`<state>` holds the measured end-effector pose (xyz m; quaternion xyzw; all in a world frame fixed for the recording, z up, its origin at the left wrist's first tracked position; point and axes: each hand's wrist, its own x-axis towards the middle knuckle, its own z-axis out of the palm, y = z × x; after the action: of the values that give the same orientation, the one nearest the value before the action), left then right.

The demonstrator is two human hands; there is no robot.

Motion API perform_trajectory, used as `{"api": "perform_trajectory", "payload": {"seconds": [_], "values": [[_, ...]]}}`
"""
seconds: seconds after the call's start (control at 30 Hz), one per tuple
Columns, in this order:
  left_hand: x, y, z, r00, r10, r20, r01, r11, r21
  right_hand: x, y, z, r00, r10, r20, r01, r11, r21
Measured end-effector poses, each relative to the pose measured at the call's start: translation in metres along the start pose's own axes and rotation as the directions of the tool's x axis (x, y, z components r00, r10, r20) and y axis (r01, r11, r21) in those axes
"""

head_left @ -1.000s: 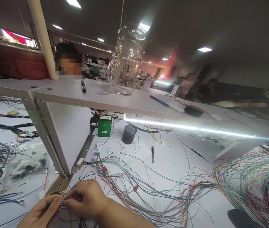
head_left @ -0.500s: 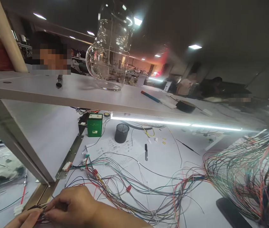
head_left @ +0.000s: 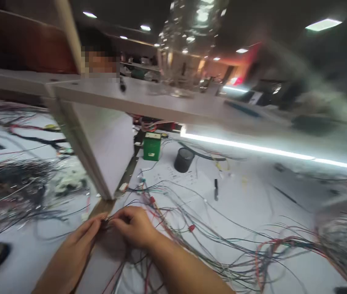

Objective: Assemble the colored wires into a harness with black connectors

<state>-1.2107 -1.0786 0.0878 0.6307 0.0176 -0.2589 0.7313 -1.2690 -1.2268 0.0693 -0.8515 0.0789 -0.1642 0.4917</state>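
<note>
My left hand (head_left: 83,237) and my right hand (head_left: 135,224) meet low and left of the middle, fingertips almost touching. Both are closed in a pinch on the ends of thin wires (head_left: 105,223); a small dark bit shows between the fingertips, too blurred to make out. Below the hands, red and pale wires (head_left: 115,277) run down out of view. To the right of my right forearm lies a loose wire harness (head_left: 173,216) with small red connectors (head_left: 191,228) on it.
A shelf (head_left: 149,100) with a lit strip lamp (head_left: 247,148) crosses above, bearing a glass jug (head_left: 185,53). A panel (head_left: 103,139) stands left. Behind the harness are a green box (head_left: 152,147) and a black mesh cup (head_left: 183,160). Across the shelf is a person (head_left: 100,57).
The view has swung left, so the bench shifts right and more wires at the left come into sight. More of my left hand shows; both hands keep their pinch.
</note>
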Motion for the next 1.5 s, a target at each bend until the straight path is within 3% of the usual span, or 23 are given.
{"api": "perform_trajectory", "payload": {"seconds": [0.17,0.4,0.97,1.2,1.5], "values": [[0.001,-0.013,-0.006,0.99,-0.043,0.137,0.086,0.94,-0.33,-0.007,0.003,-0.001,0.989,0.138,0.049,-0.144,0.975,0.17],[0.004,-0.026,-0.017,0.959,0.008,0.283,0.124,0.887,-0.446,-0.012,0.007,-0.006,0.967,0.239,0.091,-0.247,0.965,0.09],[0.006,-0.025,-0.017,0.959,-0.01,0.284,0.145,0.876,-0.459,-0.01,0.008,-0.007,0.962,0.211,0.175,-0.231,0.968,0.101],[0.005,-0.026,-0.018,0.966,-0.029,0.259,0.148,0.879,-0.454,-0.01,0.002,-0.008,0.974,0.173,0.148,-0.184,0.981,0.066],[0.007,-0.028,-0.017,0.961,-0.036,0.274,0.161,0.879,-0.449,-0.013,0.001,-0.007,0.966,0.223,0.127,-0.232,0.971,0.055]]}}
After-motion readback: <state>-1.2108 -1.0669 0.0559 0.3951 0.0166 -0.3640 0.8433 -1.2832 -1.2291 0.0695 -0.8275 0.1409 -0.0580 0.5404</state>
